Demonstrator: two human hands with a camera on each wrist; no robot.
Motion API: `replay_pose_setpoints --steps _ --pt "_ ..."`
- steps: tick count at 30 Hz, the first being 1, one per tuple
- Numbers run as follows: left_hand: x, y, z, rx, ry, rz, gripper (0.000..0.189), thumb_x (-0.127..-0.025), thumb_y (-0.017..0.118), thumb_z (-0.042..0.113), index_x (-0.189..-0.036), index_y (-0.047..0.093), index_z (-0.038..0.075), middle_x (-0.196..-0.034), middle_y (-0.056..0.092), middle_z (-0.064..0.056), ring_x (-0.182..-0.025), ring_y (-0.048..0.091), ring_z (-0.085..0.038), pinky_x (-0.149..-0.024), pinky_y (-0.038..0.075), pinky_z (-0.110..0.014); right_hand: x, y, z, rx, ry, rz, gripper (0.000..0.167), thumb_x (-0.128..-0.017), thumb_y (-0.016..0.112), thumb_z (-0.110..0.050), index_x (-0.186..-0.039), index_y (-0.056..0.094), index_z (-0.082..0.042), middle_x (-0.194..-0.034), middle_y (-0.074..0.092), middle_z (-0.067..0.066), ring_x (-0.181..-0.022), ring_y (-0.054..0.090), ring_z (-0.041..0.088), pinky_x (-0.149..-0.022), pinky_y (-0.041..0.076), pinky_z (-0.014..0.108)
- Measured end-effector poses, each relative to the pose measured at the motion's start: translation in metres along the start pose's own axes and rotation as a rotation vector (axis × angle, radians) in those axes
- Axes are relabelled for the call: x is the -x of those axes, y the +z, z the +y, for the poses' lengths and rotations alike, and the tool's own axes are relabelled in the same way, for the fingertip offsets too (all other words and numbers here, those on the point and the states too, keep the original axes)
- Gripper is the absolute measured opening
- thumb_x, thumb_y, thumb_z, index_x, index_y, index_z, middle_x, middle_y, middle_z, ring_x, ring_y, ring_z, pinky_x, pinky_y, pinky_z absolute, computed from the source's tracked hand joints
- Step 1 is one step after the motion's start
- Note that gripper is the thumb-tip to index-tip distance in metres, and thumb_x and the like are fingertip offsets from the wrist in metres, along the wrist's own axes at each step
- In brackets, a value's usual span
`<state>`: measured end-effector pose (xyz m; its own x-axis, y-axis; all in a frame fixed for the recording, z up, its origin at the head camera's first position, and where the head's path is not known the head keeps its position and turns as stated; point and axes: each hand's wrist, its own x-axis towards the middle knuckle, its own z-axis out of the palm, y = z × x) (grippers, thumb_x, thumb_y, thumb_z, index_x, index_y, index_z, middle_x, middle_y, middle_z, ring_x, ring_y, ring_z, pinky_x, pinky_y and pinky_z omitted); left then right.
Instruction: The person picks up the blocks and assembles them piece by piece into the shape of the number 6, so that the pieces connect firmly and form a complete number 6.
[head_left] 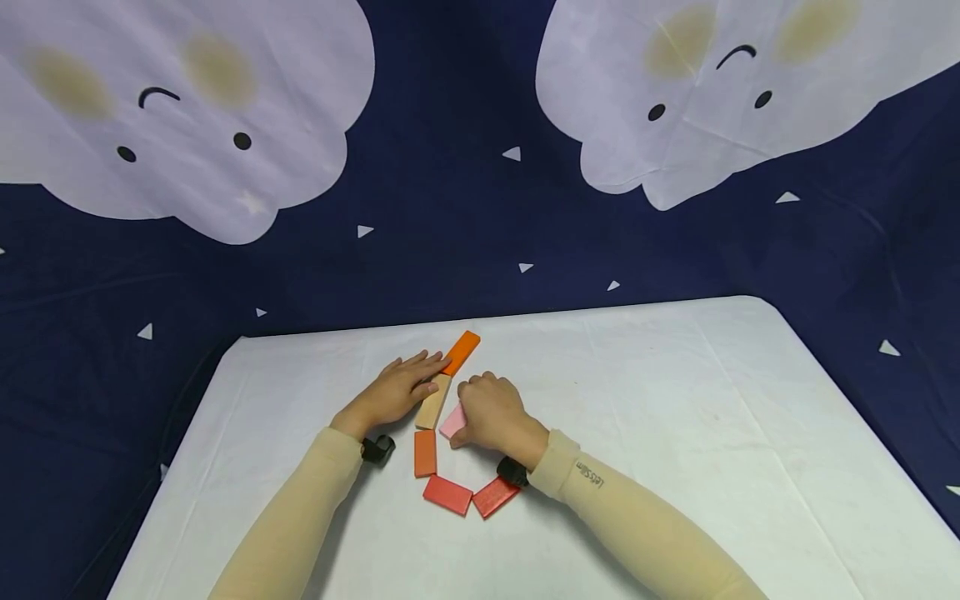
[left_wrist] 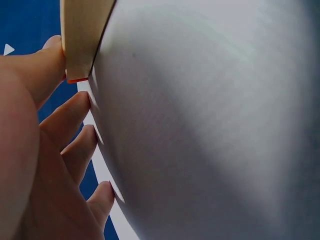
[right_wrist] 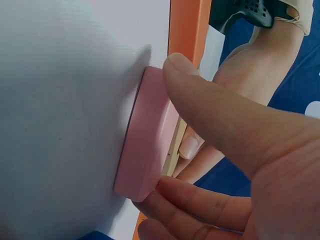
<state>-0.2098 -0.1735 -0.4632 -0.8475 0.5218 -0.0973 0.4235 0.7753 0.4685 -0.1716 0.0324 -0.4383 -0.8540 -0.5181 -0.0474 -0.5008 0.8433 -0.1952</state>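
Note:
My right hand (head_left: 495, 412) holds a pink wooden block (right_wrist: 144, 135) by its two ends, thumb at one and fingers at the other. The block lies at the tabletop, just right of a natural-wood block (head_left: 432, 404). My left hand (head_left: 393, 390) has its fingers extended; its thumb touches the natural-wood block, and its fingertips reach the bright orange block (head_left: 463, 351) beyond. Below these, a reddish-orange block (head_left: 425, 454) and two red blocks, one left (head_left: 448, 495) and one right (head_left: 493, 498), continue a curved row. Part of the pink block is hidden by my hand in the head view.
A white cloth covers the table (head_left: 660, 392). Behind it hangs a dark blue backdrop (head_left: 450, 167) with clouds and small white triangles. Black wrist devices, one left (head_left: 378, 450) and one right (head_left: 513, 472), sit close to the row of blocks.

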Motion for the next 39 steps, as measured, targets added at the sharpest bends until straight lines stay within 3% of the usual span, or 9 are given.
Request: replay_pose_setpoints --steps 21,30,33,39 --pt "0.001 0.000 -0.003 -0.004 0.009 0.004 0.051 -0.107 0.050 0.031 -0.155 0.042 0.014 -0.160 0.035 -0.010 -0.150 0.025 -0.033 -0.119 0.013 -0.063 0.003 0.001 0.001 -0.044 -0.004 0.045 0.053 -0.068 0.090 -0.053 -0.089 0.071 -0.008 -0.081 0.068 0.005 -0.079 0.064 0.024 -0.068 0.054 0.038" --pt "0.000 -0.003 0.001 0.000 0.004 -0.013 0.052 -0.107 0.049 0.031 -0.155 0.041 0.015 -0.161 0.034 -0.008 -0.151 0.023 -0.033 -0.119 0.011 -0.063 0.011 -0.019 0.033 -0.330 -0.026 0.041 0.053 -0.078 0.089 -0.032 -0.118 0.071 -0.003 -0.108 0.072 0.009 -0.102 0.063 0.026 -0.089 0.053 0.041" --pt "-0.001 -0.003 0.001 0.000 -0.003 -0.019 0.052 -0.107 0.048 0.033 -0.155 0.041 0.015 -0.161 0.033 -0.008 -0.151 0.023 -0.032 -0.120 0.011 -0.063 0.014 -0.023 0.050 -0.364 -0.031 0.026 0.051 -0.082 0.086 -0.028 -0.123 0.070 -0.003 -0.115 0.070 0.008 -0.110 0.060 0.025 -0.097 0.050 0.041" --pt "-0.001 -0.002 0.000 -0.010 0.000 -0.016 0.052 -0.107 0.048 0.032 -0.155 0.041 0.015 -0.161 0.034 -0.008 -0.151 0.024 -0.032 -0.120 0.011 -0.062 0.023 -0.028 0.080 -0.378 -0.037 -0.022 0.053 -0.084 0.084 -0.023 -0.131 0.066 -0.005 -0.126 0.067 0.006 -0.113 0.059 0.025 -0.100 0.048 0.042"
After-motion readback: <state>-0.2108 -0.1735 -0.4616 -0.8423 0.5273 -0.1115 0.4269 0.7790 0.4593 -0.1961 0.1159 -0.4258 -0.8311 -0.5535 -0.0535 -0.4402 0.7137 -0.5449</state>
